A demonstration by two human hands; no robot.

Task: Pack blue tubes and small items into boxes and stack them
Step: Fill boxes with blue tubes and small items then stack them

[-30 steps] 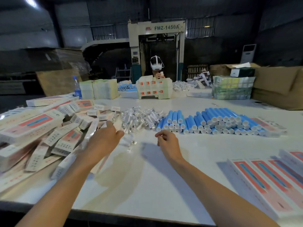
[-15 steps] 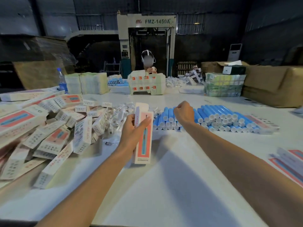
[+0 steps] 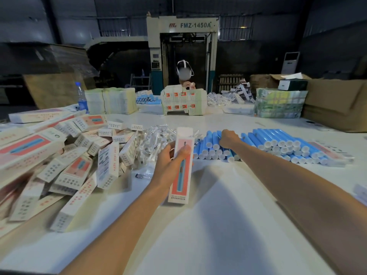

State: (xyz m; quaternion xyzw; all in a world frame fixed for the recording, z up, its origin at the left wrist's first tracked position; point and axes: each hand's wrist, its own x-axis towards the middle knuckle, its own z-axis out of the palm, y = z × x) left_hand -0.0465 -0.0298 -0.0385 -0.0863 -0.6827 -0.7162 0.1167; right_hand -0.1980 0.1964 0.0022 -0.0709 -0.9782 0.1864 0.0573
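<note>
The left hand is gripping a box upright at centre, thumb across its front; the right hand is reaching far, fingers curling knuckles-up, grip hidden.

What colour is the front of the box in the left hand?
Coral red with a blue tube picture, on the white cardboard box; head view.
</note>
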